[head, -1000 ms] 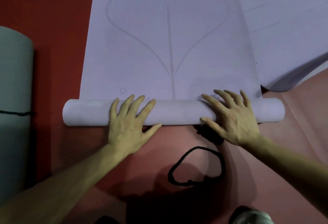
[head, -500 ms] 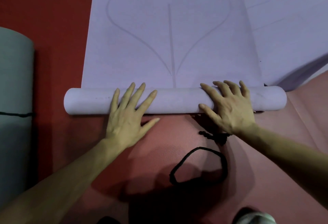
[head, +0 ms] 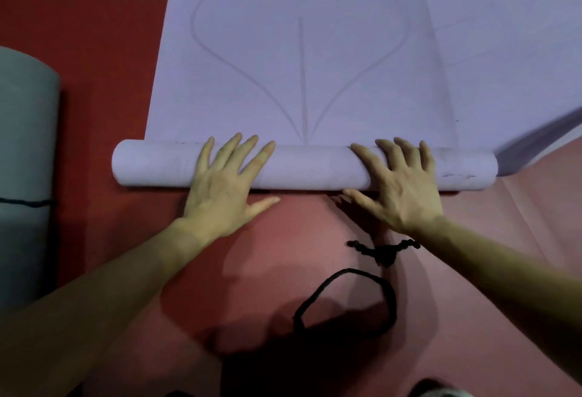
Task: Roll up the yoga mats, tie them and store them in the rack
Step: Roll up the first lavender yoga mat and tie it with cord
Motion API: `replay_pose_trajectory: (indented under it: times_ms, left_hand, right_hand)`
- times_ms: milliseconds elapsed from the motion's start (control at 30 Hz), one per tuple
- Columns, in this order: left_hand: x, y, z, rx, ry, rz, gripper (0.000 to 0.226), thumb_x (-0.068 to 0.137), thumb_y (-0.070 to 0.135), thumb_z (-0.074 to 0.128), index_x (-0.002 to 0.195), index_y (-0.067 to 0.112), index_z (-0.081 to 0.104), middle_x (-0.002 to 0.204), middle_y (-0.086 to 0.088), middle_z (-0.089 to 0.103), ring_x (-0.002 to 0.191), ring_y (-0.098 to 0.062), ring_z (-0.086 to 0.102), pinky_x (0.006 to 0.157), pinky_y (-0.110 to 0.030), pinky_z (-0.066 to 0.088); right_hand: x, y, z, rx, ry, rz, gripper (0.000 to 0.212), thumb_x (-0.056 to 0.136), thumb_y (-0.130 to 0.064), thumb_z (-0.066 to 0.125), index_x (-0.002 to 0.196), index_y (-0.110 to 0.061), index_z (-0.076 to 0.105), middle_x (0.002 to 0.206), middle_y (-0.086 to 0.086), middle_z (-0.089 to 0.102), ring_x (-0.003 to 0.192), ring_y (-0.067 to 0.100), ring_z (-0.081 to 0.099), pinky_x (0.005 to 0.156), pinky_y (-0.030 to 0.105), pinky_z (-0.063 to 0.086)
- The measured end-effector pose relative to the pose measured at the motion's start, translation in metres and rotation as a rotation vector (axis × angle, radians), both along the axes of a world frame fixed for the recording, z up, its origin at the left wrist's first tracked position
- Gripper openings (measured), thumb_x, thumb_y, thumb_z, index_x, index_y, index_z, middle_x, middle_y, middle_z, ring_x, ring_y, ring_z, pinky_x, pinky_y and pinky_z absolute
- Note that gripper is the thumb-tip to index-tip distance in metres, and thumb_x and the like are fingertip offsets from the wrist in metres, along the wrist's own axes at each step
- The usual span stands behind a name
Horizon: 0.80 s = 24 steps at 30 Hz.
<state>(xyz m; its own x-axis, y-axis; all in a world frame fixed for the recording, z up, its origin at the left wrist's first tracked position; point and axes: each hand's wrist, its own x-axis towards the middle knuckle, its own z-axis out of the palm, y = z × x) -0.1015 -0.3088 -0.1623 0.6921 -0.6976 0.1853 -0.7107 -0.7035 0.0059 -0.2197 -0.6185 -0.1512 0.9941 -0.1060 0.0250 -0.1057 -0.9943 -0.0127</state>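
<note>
So the pale lavender foam yoga mat [head: 302,170] is partly rolled, the roll lying crosswise on the floor with the flat rest stretching away from the person. Left hand [head: 223,185] and right hand [head: 400,188] both press flat on top of the roll, fingers spread and straight, not curled round it. The roll's left end sits on bare red floor [head: 78,34], well apart from a grey-green rolled mat [head: 25,144] at the left edge. Its right end touches a second lavender mat [head: 504,34]. A thin black cord loop [head: 346,299] lies between the forearms on a pink mat [head: 504,239].
</note>
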Motion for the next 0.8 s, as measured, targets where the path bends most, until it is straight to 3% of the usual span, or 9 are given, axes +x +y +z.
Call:
replay_pose_trajectory:
  times_ms: [100,233,333,567,667,800]
  left_hand:
    - [0.016,-0.006,-0.002,0.052,-0.012,-0.003,0.089,0.087,0.075,0.051,0.159,0.025,0.033,0.154,-0.008,0.047,0.143,-0.032,0.041,0.120,-0.059,0.023]
    - [0.032,-0.012,-0.001,0.005,-0.009,-0.029,0.086,0.078,0.071,0.067,0.145,0.019,0.054,0.125,-0.010,0.064,0.112,-0.034,0.061,0.102,-0.049,0.040]
    - [0.029,-0.010,0.001,-0.049,-0.058,-0.040,0.082,0.075,0.067,0.075,0.139,0.017,0.060,0.116,-0.010,0.068,0.102,-0.033,0.064,0.093,-0.047,0.044]
    - [-0.008,0.003,-0.003,-0.187,-0.108,-0.059,0.061,0.080,0.057,0.074,0.127,0.018,0.070,0.109,-0.003,0.072,0.089,-0.030,0.066,0.085,-0.043,0.046]
    - [-0.015,0.003,0.003,-0.180,-0.088,-0.050,0.057,0.078,0.052,0.076,0.123,0.017,0.072,0.104,-0.001,0.074,0.081,-0.030,0.066,0.082,-0.040,0.045]
    - [-0.024,0.008,0.012,-0.144,-0.034,-0.096,0.058,0.080,0.062,0.065,0.118,0.020,0.074,0.097,0.001,0.076,0.074,-0.029,0.066,0.074,-0.038,0.047]
  right_hand:
    - [0.012,-0.007,0.004,0.004,0.040,0.011,0.083,0.088,-0.087,0.033,0.155,-0.039,0.038,0.142,0.013,0.054,0.133,0.042,0.045,0.118,0.064,0.021]
    - [0.017,-0.011,0.008,0.027,0.053,0.018,0.086,0.086,-0.087,0.032,0.157,-0.038,0.033,0.145,0.013,0.052,0.136,0.041,0.044,0.118,0.065,0.022]
    - [0.003,-0.008,0.009,0.049,-0.018,0.019,0.088,0.085,-0.083,0.041,0.158,-0.033,0.034,0.149,0.018,0.047,0.143,0.043,0.037,0.120,0.065,0.018]
    - [-0.049,0.008,0.007,0.075,-0.061,0.046,0.077,0.090,-0.075,0.045,0.155,-0.032,0.045,0.159,0.020,0.038,0.148,0.045,0.031,0.122,0.065,0.016]
    - [-0.055,0.010,0.009,0.064,-0.066,0.037,0.074,0.091,-0.073,0.046,0.153,-0.031,0.048,0.155,0.020,0.042,0.144,0.046,0.036,0.122,0.064,0.019]
    - [-0.062,0.014,0.013,0.078,-0.092,0.012,0.072,0.090,-0.073,0.049,0.146,-0.029,0.055,0.144,0.021,0.049,0.134,0.047,0.045,0.120,0.065,0.021]
